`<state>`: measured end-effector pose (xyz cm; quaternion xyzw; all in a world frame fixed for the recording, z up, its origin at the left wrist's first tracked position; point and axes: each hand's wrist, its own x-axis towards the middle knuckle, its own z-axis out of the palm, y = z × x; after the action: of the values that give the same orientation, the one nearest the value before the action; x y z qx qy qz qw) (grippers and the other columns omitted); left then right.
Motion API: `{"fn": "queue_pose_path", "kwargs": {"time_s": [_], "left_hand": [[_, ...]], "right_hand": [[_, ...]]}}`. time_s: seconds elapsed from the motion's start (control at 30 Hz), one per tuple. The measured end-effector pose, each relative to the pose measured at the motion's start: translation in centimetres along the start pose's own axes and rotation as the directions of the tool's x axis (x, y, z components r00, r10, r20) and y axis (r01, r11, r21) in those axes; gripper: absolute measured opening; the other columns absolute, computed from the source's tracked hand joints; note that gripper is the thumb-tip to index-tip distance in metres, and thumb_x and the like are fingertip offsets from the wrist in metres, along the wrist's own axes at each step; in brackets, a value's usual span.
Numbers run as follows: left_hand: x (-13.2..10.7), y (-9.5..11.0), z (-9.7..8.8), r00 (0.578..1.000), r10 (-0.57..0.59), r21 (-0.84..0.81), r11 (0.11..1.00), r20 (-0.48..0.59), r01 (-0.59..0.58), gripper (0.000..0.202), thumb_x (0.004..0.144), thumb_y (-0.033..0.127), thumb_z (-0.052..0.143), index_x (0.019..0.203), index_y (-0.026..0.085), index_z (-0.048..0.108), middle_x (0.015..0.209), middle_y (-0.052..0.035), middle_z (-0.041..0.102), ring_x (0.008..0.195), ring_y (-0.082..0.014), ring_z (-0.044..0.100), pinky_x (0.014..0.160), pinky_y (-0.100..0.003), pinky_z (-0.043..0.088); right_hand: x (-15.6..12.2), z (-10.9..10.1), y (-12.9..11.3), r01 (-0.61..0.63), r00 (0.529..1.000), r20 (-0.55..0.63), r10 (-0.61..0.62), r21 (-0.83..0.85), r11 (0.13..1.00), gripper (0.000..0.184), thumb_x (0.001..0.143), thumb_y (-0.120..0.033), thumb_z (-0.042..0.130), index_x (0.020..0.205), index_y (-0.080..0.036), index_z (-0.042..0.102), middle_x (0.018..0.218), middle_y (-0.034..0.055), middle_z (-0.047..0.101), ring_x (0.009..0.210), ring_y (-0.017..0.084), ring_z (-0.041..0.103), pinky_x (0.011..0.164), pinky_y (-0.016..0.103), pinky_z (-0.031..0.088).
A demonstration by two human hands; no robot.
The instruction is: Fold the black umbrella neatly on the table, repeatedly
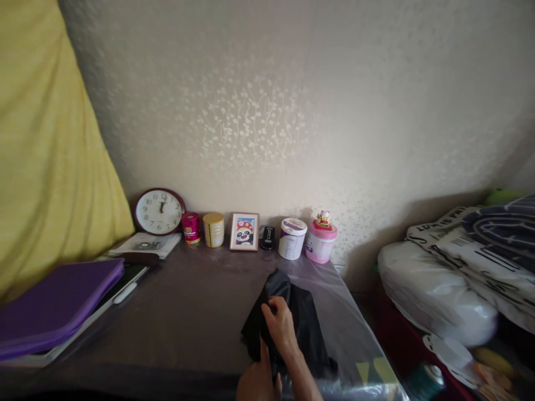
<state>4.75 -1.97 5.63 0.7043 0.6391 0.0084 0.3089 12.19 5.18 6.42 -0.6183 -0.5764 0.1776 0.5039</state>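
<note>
A black umbrella (307, 317) lies partly spread near the front right of the table, its fabric loose and creased. My right hand (280, 326) is on top of it, with curled fingers closed around its gathered middle. Lower down, at the table's front edge, my left hand (257, 379) grips the near end of the umbrella, index finger stretched along it. The part inside my left palm is hidden, and the bottom of the picture cuts off the wrist.
Along the wall stand a clock (160, 211), a pink can (191, 228), a yellow-lidded tin (214, 230), a framed panda picture (244, 231), a black device (268, 238), a white tub (292, 239) and a pink tub (321, 245) bearing a figurine. Purple folder (62, 303) left; bedding (434, 289) right.
</note>
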Motion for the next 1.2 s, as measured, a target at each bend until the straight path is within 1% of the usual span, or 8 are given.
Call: {"fn": "queue_pose_path", "kwargs": {"time_s": [0.23,0.47,0.63,0.7,0.83,0.93,1.07,1.2], "left_hand": [[0.4,-0.4,0.3,1.0,0.021,0.027,0.999,-0.018,-0.021,0.067,0.082,0.019,0.04,0.138,0.002,0.008,0.103,-0.0173,0.065,0.094,-0.0264,0.062,0.079,-0.036,0.047],[0.1,-0.7,0.3,0.999,0.046,0.048,0.998,-0.015,-0.045,0.063,0.083,0.024,0.035,0.137,0.0,0.012,0.101,-0.0189,0.065,0.092,-0.0264,0.062,0.077,-0.036,0.047],[0.2,-1.4,0.5,0.993,0.095,0.052,0.994,-0.074,-0.092,0.061,0.082,0.028,0.036,0.135,0.0,0.021,0.124,-0.0229,0.049,0.097,-0.0253,0.06,0.076,-0.033,0.047],[0.4,-1.6,0.5,0.976,0.128,0.085,0.99,-0.174,-0.115,0.058,0.079,0.027,0.04,0.132,0.005,0.032,0.13,-0.0208,0.043,0.104,-0.0249,0.056,0.081,-0.032,0.045],[0.9,-1.7,0.8,0.916,0.24,0.151,0.968,-0.321,-0.201,0.052,0.068,0.024,0.053,0.12,0.017,0.05,0.125,-0.0134,0.049,0.114,-0.0279,0.045,0.097,-0.038,0.033],[1.6,-1.6,1.5,0.896,0.301,0.151,0.952,-0.327,-0.265,0.06,0.062,0.021,0.057,0.122,0.02,0.05,0.129,-0.0107,0.047,0.121,-0.0297,0.037,0.105,-0.042,0.023],[2.5,-1.7,2.5,0.917,0.309,0.139,0.949,-0.252,-0.281,0.065,0.06,0.02,0.057,0.125,0.017,0.047,0.131,-0.0106,0.046,0.123,-0.0318,0.036,0.107,-0.044,0.02],[3.1,-2.0,3.4,0.908,0.331,0.17,0.94,-0.256,-0.295,0.061,0.065,0.016,0.052,0.126,0.019,0.047,0.131,-0.0101,0.046,0.122,-0.0314,0.037,0.105,-0.045,0.024]], "right_hand": [[0.7,1.9,0.6,-0.005,0.983,0.173,0.056,-0.284,0.959,0.011,0.071,-0.02,0.05,0.067,-0.019,0.06,0.076,0.0046,0.064,0.073,0.017,0.06,0.068,0.024,0.044],[0.7,2.2,0.2,0.02,0.962,0.26,0.082,-0.369,0.929,0.014,0.073,-0.02,0.051,0.068,-0.02,0.064,0.079,0.0026,0.065,0.073,0.015,0.061,0.067,0.022,0.043],[0.5,2.0,-0.1,0.035,0.938,0.332,0.1,-0.379,0.925,0.018,0.075,-0.024,0.05,0.072,-0.019,0.068,0.079,0.0037,0.068,0.075,0.015,0.062,0.067,0.022,0.041],[0.4,1.7,-0.5,0.062,0.92,0.382,0.09,-0.368,0.928,0.022,0.076,-0.028,0.05,0.071,-0.019,0.069,0.077,0.004,0.069,0.074,0.015,0.062,0.066,0.022,0.041],[0.7,1.0,-1.1,0.119,0.85,0.524,0.058,-0.298,0.947,0.029,0.079,-0.028,0.047,0.065,-0.02,0.07,0.069,0.002,0.07,0.069,0.013,0.063,0.065,0.019,0.04],[0.9,0.6,-1.2,0.161,0.795,0.606,0.026,-0.252,0.954,0.026,0.078,-0.028,0.049,0.067,-0.022,0.071,0.07,-0.0001,0.071,0.068,0.012,0.062,0.061,0.018,0.039],[0.6,0.0,-1.2,0.257,0.738,0.671,-0.076,-0.174,0.951,0.023,0.079,-0.027,0.05,0.073,-0.023,0.072,0.076,-0.001,0.071,0.069,0.012,0.062,0.061,0.017,0.04],[-0.4,-1.5,-0.9,0.353,0.741,0.615,-0.269,-0.016,0.935,0.029,0.086,-0.027,0.042,0.084,-0.024,0.07,0.087,-0.0005,0.07,0.08,0.012,0.062,0.073,0.02,0.043]]}}
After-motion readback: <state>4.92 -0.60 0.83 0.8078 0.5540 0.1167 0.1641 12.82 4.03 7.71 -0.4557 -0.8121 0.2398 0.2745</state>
